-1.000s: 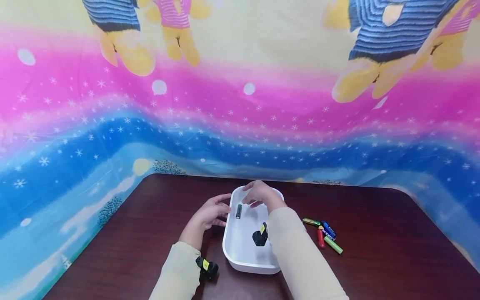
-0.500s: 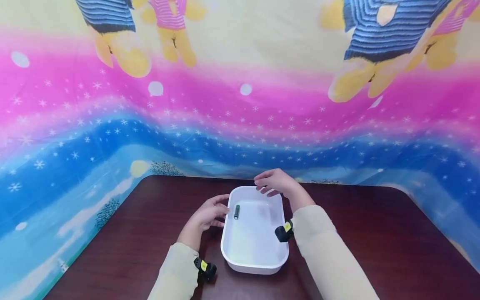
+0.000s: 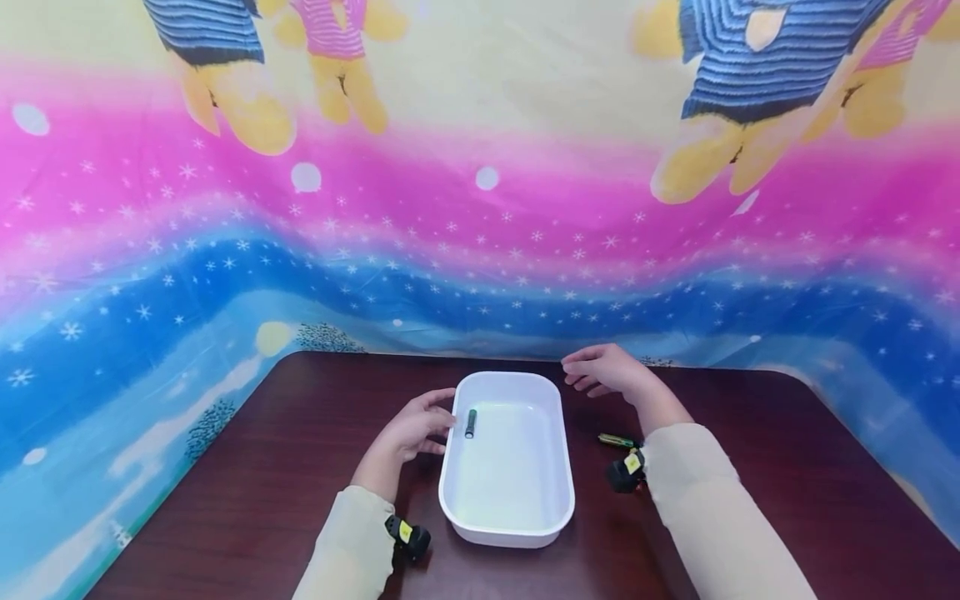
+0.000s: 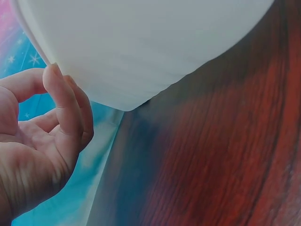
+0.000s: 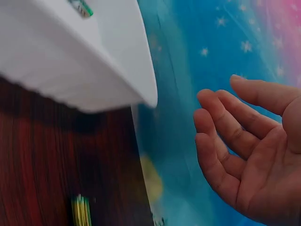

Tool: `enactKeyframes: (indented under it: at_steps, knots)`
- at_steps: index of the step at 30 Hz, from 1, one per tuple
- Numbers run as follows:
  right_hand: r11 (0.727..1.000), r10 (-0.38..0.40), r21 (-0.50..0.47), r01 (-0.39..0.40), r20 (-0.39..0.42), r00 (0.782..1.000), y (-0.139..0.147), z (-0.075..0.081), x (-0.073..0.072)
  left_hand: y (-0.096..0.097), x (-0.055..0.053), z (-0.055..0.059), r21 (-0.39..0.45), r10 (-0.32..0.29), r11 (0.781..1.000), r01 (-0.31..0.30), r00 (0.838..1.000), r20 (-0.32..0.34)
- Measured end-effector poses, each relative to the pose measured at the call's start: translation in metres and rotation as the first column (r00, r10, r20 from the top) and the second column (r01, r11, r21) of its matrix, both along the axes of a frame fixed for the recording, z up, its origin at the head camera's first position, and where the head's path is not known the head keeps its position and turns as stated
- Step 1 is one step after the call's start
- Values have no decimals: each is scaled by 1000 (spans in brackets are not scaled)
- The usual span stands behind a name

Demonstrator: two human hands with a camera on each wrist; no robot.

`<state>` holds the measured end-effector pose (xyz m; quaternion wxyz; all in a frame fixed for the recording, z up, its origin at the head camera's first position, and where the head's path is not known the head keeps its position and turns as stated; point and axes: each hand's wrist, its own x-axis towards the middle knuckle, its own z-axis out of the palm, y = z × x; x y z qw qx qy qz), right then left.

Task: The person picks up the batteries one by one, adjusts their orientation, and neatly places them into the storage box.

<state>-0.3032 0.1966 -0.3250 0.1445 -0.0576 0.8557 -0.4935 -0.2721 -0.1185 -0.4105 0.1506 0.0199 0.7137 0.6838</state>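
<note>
Battery (image 3: 471, 423), inside tub (image 3: 517, 479); may roll if left hand (image 3: 414, 428), loose grip touching tub, jolts it. Right hand (image 3: 609, 372), right of tub; grip wide, empty.

R hand (image 5: 263, 165) at frame R, palm to cam: 4 fingers part bent, loosely curved; thumb held apart above them. Patterned cloth (image 5: 183, 155) behind: blue w/ white snowflakes, pink up in top R corner, blurry yellow spot low down. White tray (image 5: 61, 66) tilted across top L, its corner pointing at the hand, w/ a gap btwn them. Inside, cut by top edge, 1 green item (image 5: 83, 8). Dark red-brown table (image 5: 37, 155) at lower L; on it, 1 yellow-green item (image 5: 82, 212), blurry, cut by bottom edge.
</note>
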Motion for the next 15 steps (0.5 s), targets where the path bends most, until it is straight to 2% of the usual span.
enactKeyframes:
  at_steps: [11, 15]
  knots:
    - [998, 28, 63, -27, -4, 1000, 48, -17, 4, 0, 3, 4, -5, 4, 1000, -4, 1000, 2]
    - [992, 75, 106, -72, -26, 997, 67, -23, 8, 1, 3, 5, -5, -3, 1000, 3, 1000, 4]
